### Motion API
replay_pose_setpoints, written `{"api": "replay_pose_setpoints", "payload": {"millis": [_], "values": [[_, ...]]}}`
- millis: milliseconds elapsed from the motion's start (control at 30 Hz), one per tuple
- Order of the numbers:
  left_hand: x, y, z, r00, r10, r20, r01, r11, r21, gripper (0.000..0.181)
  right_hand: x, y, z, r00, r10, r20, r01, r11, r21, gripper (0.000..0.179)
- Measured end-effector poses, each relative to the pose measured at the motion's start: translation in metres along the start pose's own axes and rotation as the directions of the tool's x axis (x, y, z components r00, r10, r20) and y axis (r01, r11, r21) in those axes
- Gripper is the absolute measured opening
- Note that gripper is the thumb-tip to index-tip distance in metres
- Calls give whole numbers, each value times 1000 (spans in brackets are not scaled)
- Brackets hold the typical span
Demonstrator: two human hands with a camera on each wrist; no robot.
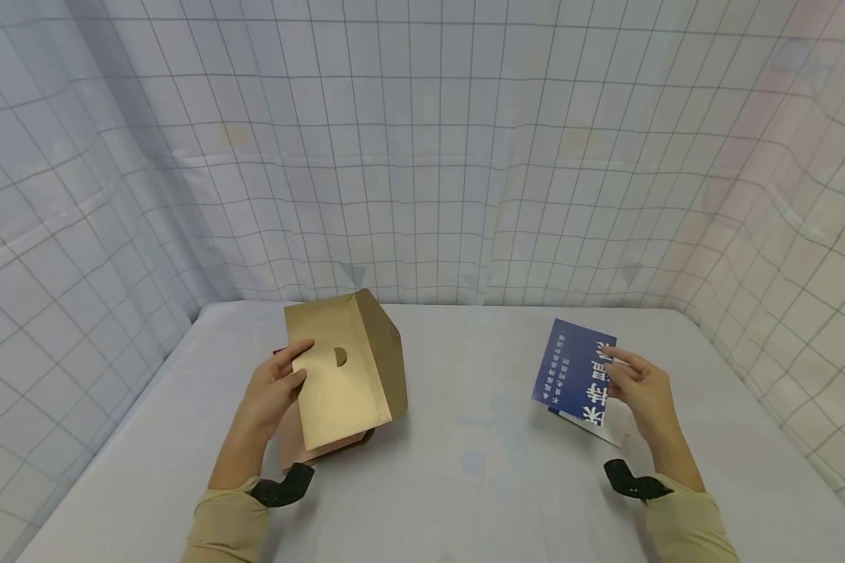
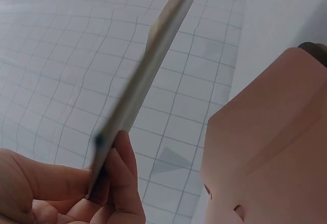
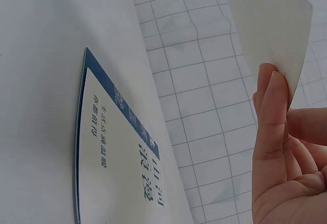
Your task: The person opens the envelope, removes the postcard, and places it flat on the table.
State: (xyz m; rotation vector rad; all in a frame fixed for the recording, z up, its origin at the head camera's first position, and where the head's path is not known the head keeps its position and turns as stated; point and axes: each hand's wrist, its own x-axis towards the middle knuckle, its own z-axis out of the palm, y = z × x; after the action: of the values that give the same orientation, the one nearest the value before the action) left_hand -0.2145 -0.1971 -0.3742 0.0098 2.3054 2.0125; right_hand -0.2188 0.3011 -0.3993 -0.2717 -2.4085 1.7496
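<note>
My left hand (image 1: 264, 399) pinches the left edge of a gold envelope (image 1: 327, 395), thumb on the near face. Its pointed flap (image 1: 387, 356) stands unfolded on the right side, and a small half-round notch shows in the middle. Below it, partly covered, lies a reddish-brown envelope (image 2: 271, 142) on the table. My right hand (image 1: 645, 395) pinches a blue card (image 1: 569, 367) with white characters by its right edge, between thumb and fingers. In the right wrist view that card's pale back faces the camera. Under it lies a white card stack (image 3: 117, 168) with a blue border.
The white table (image 1: 465, 493) reaches back to a hanging white curtain (image 1: 422, 156) with a grid pattern, which also closes off the left and right sides. Black bands (image 1: 283, 486) sit on both wrists at the sleeve ends.
</note>
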Motion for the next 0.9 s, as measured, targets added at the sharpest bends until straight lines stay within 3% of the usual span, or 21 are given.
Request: {"api": "replay_pose_setpoints", "payload": {"millis": [367,600,733,900], "values": [[0,-3,-18,1000,5,-23,-6,1000,-23,52,3,2,-1,999,43,-14,-44,999,-19,45],[1,-4,-22,999,7,-46,-7,1000,-4,54,4,8,-3,1000,10,-16,-10,1000,-3,46],[1,-6,-24,998,-2,-66,2,1000,10,53,7,15,-5,998,53,-38,-51,997,60,40],[0,-8,-29,994,-10,-109,12,1000,14,53,6,14,-7,997,76,-35,-74,996,55,41]]}}
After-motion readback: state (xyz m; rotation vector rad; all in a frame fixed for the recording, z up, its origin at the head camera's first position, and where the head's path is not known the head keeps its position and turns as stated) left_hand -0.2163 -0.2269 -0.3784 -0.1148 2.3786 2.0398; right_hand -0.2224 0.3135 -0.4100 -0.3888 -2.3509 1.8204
